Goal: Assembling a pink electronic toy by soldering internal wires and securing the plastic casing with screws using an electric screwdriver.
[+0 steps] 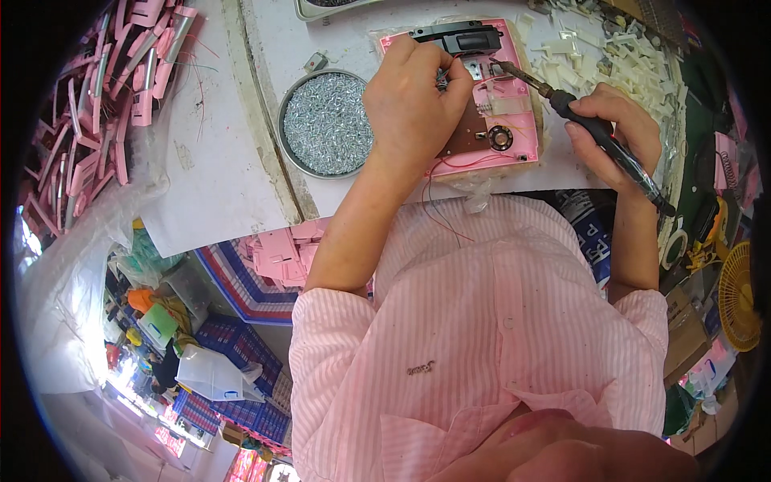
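White bench (pixel 213 173), pink parts (pixel 96 104) at ten o'clock, white parts (pixel 578 52) at two: at one o'clock lies the pink case (pixel 526 149), a black module (pixel 459 38) at its own twelve and a speaker (pixel 500 138) toward its five. My right hand (pixel 622 124) is wrapped around the handle of the iron (pixel 596 128), whose tip slants in from four, just below the module; whether it touches metal I cannot tell. My left hand (pixel 414 100) comes in from eight, thumb and forefinger drawn together; whether they clamp the small dark thing (pixel 442 79) there I cannot tell. Good work, I judge, calls for a light, brief touch of the tip, a steady left pinch, fingertips off the hot shaft, and the loose red wires (pixel 474 163) at six left slack.
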Motion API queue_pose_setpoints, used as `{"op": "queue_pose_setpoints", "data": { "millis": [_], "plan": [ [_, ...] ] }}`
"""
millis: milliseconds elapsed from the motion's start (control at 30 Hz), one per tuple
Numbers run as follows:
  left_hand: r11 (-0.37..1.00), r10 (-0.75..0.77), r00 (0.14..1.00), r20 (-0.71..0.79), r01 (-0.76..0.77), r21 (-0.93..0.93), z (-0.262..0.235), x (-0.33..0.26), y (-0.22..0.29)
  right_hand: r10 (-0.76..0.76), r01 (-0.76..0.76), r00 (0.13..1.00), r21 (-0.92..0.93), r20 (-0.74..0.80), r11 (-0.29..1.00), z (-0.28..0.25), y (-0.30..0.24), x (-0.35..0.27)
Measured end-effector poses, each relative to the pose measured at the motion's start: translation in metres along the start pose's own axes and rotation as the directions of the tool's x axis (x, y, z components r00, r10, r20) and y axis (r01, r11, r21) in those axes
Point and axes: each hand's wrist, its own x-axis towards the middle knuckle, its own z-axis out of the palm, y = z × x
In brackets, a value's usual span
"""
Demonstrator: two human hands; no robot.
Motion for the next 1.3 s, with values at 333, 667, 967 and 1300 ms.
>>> {"op": "queue_pose_setpoints", "data": {
  "millis": [333, 667, 967, 1300],
  "plan": [
    [1.0, -0.008, 1.0, -0.011, 0.008, -0.014, 0.001, 0.0, 0.001, 0.002, -0.001, 0.999, -0.015, 0.051, 1.0, 0.006, -0.004, 0.009],
    [1.0, -0.017, 1.0, -0.015, 0.016, -0.016, 0.002, -0.001, -0.001, 0.044, -0.039, 0.992, -0.038, 0.119, 0.998, 0.011, -0.005, 0.021],
    [1.0, 0.01, 1.0, -0.029, -0.01, -0.012, 0.001, 0.0, -0.001, 0.043, -0.043, 0.995, 0.004, 0.093, 0.999, 0.012, -0.002, 0.019],
    [1.0, -0.002, 0.999, -0.033, 0.003, 0.013, 0.002, -0.001, 0.0, 0.049, -0.05, 0.996, 0.01, 0.074, 0.999, 0.008, -0.003, 0.013]
  ]
}}
